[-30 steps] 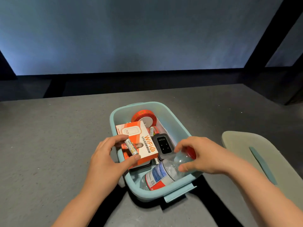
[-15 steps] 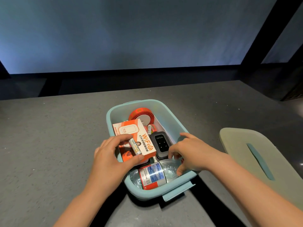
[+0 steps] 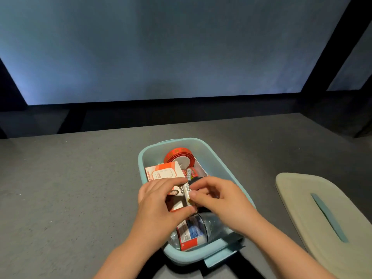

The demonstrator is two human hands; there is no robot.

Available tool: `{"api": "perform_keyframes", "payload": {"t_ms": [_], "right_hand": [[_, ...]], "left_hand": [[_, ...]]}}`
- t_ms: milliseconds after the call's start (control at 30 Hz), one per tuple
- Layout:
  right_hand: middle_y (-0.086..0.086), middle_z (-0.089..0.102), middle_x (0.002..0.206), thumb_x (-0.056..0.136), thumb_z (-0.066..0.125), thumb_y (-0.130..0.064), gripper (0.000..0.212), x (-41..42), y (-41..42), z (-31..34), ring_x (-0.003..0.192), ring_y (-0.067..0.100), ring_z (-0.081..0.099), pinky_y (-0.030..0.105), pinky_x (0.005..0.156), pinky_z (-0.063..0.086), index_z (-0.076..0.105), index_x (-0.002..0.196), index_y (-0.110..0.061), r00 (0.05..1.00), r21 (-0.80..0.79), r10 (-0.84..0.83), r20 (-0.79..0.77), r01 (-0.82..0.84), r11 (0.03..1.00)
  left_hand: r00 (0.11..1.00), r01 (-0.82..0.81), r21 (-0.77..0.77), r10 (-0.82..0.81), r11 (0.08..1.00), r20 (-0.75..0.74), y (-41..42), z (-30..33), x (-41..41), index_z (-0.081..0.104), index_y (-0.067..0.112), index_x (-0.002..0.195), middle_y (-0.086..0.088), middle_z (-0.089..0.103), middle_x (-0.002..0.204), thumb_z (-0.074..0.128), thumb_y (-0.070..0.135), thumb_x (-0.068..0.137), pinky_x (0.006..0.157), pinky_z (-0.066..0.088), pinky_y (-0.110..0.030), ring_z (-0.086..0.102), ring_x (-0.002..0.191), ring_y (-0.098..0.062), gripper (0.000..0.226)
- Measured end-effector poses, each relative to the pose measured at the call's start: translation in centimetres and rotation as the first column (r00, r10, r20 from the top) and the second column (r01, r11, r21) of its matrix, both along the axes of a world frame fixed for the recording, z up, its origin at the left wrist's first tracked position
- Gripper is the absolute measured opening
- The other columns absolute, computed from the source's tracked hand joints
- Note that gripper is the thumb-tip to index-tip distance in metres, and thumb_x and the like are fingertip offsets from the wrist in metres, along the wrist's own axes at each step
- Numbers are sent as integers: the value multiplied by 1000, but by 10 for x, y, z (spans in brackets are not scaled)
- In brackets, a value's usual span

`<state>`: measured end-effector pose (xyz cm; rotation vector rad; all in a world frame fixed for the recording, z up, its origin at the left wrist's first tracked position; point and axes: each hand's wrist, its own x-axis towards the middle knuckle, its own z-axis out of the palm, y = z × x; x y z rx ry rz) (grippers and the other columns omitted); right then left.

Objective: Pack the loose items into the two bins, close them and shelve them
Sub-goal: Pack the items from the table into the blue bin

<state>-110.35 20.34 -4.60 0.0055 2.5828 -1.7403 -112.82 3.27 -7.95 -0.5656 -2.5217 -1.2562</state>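
Fingertips of both the left hand (image 3: 159,200) and the right hand (image 3: 219,198) pinch 1 battery (image 3: 187,193) at centre frame, over the orange Wi-Fi box (image 3: 163,174). Below them a water bottle (image 3: 193,232) lies in the open teal bin (image 3: 227,174), a red tape roll (image 3: 177,156) at its far end. Its grey lid (image 3: 302,200) rests on the table (image 3: 70,188) at right.

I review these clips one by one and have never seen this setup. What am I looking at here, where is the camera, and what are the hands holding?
There is no machine: a person wears a camera on the head, looking down at their own hands. On the grey table stands an open light-blue bin holding a red tape roll, an orange-and-white box and a water bottle. The left hand and right hand both pinch a small battery above the bin. The bin's lid lies to the right.
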Motion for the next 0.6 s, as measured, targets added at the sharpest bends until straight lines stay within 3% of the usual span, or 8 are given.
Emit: {"api": "perform_keyframes", "payload": {"t_ms": [100,200,367,433,500,600], "right_hand": [[0,67,69,78,79,-21,12,0,-3,-6,59,9,57,32,70,54,71,86,-18,998,-35,-47,36,48,998],[-3,66,65,73,82,-21,17,0,-2,-9,58,7,59,29,67,54,70,85,-19,996,-20,-65,61,67,998],[-1,66,63,72,80,-12,14,-10,-1,-11,55,7,57,26,60,49,70,81,-15,989,19,-101,110,100,995],[3,68,67,72,79,-15,13,-21,5,-11,58,11,59,30,63,49,70,80,-16,980,88,-174,91,166,982],[0,72,70,73,77,-21,11,-37,15,-10,64,13,65,31,66,54,70,81,-18,971,222,-234,41,220,950],[-4,71,71,76,72,-22,5,-62,22,-10,71,15,67,33,71,57,71,81,-20,980,430,-199,34,165,888]], "left_hand": [[1000,-3,15,3,1000,-22,2,-2,2,62,44,103,28,61,103,84,43,54,101,22,-20,49,111,-1,53],[999,13,-9,-13,1000,-48,4,-6,3,62,44,103,29,60,104,86,38,55,101,25,-25,46,111,6,54],[1000,22,-2,-22,1000,-19,5,-12,1,57,45,111,28,57,110,88,36,54,100,24,-15,42,114,9,65],[1000,2,13,-2,1000,29,1,-17,-1,51,45,119,27,53,119,87,33,58,102,27,-19,41,118,3,71],[997,-28,23,26,999,71,-5,-21,-3,45,46,123,25,45,131,82,31,68,108,29,-31,36,128,-3,67],[991,-52,40,47,998,123,-13,-27,-6,43,43,127,25,30,146,71,31,81,116,20,-38,15,139,3,54]]}}
